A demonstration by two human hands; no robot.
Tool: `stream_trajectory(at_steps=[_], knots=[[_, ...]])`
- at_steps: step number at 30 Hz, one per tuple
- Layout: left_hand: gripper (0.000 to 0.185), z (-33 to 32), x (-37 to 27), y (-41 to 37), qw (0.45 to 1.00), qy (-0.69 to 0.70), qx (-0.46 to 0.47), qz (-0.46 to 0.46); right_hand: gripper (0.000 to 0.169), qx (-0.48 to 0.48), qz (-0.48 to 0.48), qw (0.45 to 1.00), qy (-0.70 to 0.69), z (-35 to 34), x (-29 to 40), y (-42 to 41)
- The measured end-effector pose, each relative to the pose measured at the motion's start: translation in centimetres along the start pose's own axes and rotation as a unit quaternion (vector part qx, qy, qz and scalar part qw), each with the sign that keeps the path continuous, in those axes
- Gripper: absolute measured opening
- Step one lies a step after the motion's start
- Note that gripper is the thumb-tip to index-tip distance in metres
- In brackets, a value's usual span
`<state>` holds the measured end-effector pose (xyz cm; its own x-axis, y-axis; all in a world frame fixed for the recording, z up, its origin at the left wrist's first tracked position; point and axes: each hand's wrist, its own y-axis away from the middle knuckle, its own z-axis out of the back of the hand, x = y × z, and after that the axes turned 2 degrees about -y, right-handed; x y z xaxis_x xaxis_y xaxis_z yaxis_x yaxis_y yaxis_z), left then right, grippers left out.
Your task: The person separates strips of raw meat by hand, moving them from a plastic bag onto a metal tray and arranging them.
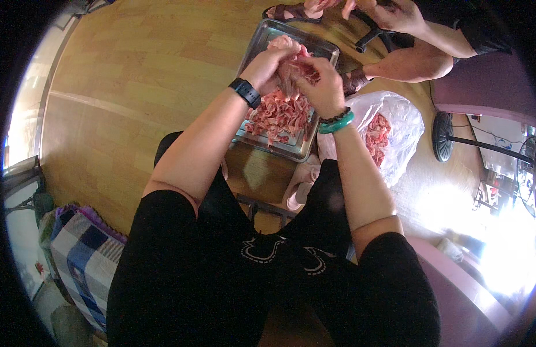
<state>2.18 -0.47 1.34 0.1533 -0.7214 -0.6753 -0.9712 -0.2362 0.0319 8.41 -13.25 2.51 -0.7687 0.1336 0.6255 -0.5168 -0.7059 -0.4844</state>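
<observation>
Both my hands are over a rectangular metal tray [307, 152] on the floor. My left hand [268, 71], with a black watch at the wrist, holds a clump of raw meat [291, 73] from the left side. On the right, my right hand [323, 84] grips the same clump; its fingers are slightly blurred, and a green bangle and dark beads circle that wrist. Below the hands, a pile of raw meat pieces [278, 115] lies in the tray. Pale pink meat [285, 42] shows just beyond my left fingertips.
Right of the tray lies an open clear plastic bag [402, 126] with more raw meat [377, 136]. Another person's hand [396, 15] holds meat at the top; their sandaled feet are near the tray. A round black stand base [442, 136] is farther right, a checked cloth [88, 260] lower left.
</observation>
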Motion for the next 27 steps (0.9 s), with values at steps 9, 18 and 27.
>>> stream_trajectory(at_steps=[9,18,27], knots=[[0.026,1.1,-0.2,0.6,0.988,-0.040,-0.010,0.147,0.011,-0.077,-0.262,0.879,-0.392,1.2,-3.3,-0.5],[0.026,-0.3,-0.6,1.0,0.986,-0.052,-0.056,0.146,0.028,0.048,-0.200,0.968,-0.144,0.7,-4.9,-0.1],[0.024,0.4,-1.3,1.1,0.990,-0.002,-0.003,0.142,0.033,0.172,-0.191,0.963,-0.082,2.1,-5.0,0.3]])
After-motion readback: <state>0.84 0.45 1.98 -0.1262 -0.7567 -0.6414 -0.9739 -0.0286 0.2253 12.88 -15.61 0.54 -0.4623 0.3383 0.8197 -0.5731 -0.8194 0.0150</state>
